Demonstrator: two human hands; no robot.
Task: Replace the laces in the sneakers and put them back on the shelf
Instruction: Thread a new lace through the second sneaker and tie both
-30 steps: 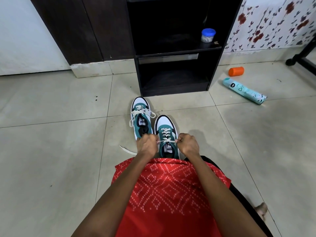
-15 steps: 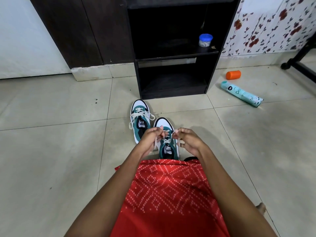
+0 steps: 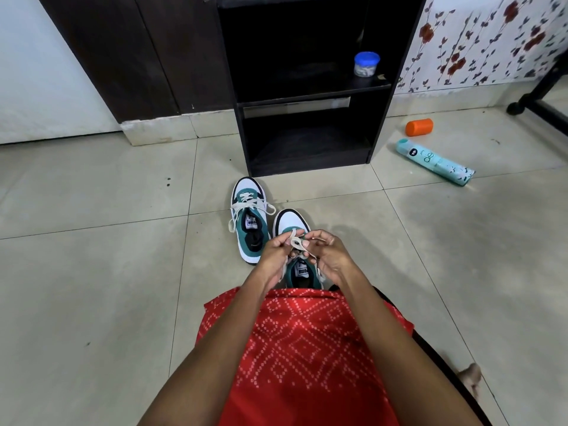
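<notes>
My left hand point(image 3: 274, 256) and right hand point(image 3: 332, 256) pinch the white lace point(image 3: 296, 241), loop between fingertips, right above the near sneaker point(image 3: 290, 220). Already tied, the other sneaker point(image 3: 249, 224) sits just left of grip. The black shelf point(image 3: 313, 95) is beyond both.

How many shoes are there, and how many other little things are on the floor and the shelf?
Sneakers: 2
Blue-lidded jar: 1
Orange container: 1
Teal spray can: 1
Total: 5
</notes>
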